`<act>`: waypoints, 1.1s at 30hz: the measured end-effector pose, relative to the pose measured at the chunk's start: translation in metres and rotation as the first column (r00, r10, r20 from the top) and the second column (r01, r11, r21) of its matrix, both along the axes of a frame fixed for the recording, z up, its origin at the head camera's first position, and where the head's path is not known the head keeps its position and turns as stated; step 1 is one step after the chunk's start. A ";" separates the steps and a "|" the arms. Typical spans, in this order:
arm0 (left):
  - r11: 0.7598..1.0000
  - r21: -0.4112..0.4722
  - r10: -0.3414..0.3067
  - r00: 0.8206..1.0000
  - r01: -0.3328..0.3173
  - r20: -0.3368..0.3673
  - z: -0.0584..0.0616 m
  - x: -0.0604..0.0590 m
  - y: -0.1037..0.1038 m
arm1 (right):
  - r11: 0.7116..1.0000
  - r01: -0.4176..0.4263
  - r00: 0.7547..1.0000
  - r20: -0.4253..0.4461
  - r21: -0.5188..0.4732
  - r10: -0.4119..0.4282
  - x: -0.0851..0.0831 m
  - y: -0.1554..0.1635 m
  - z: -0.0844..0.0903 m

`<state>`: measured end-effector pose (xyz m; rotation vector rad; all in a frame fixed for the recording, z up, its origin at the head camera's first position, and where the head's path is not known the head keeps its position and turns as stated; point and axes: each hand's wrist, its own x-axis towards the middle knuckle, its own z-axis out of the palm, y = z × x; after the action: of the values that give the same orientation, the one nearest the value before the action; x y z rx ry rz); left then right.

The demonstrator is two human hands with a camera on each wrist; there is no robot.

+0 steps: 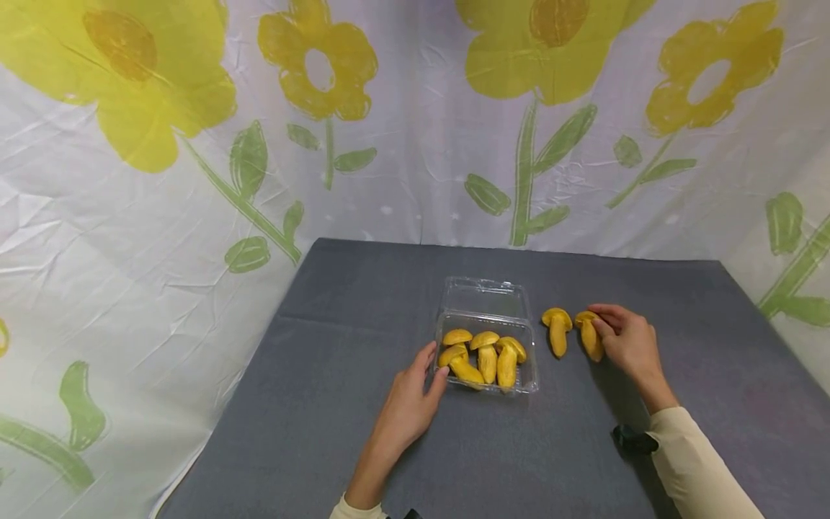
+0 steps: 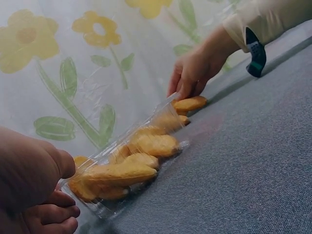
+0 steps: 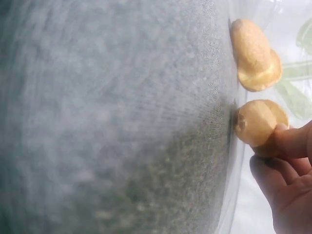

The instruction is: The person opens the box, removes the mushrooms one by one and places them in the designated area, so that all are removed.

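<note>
A clear plastic clamshell box point(image 1: 532, 360) lies with its lid point(image 1: 486, 297) folded back, holding several yellow mushrooms point(image 1: 487, 360). My left hand point(image 1: 407, 401) grips its near left edge between thumb and fingers, seen close up in the left wrist view. To the right of the box my right hand point(image 1: 630, 344) pinches the cap of another yellow mushroom point(image 1: 591, 342) with thumb and fingertips. Just left of that one, a loose mushroom point(image 1: 558, 333) lies cap away from me. The right wrist view shows the pinched mushroom point(image 3: 254, 123) end-on, with the loose mushroom point(image 3: 251, 46) above it.
Dark grey cloth covers the table point(image 1: 363, 317). A white curtain point(image 1: 415, 180) printed with yellow flowers hangs behind it and along its sides. A dark band point(image 1: 634, 440) sits on the right wrist over a cream sleeve.
</note>
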<state>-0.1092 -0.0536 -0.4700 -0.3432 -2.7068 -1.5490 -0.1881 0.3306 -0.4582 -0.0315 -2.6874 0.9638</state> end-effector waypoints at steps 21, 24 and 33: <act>1.000 -0.007 0.009 1.000 -0.009 0.000 -0.002 0.001 0.001 | 0.999 0.002 1.000 -0.023 0.039 -0.001 0.007 0.004 0.002; 1.000 0.005 0.007 1.000 -0.007 0.004 -0.002 0.001 0.000 | 0.999 -0.010 0.998 -0.068 0.035 0.013 0.009 0.001 0.005; 1.000 0.025 0.005 1.000 -0.006 0.009 0.000 0.001 0.000 | 0.991 -0.133 0.988 -0.084 -0.009 0.131 0.020 -0.026 0.031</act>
<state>-0.1085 -0.0539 -0.4701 -0.3293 -2.6901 -1.5847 -0.1683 0.3042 -0.4274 0.1819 -2.6334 1.0001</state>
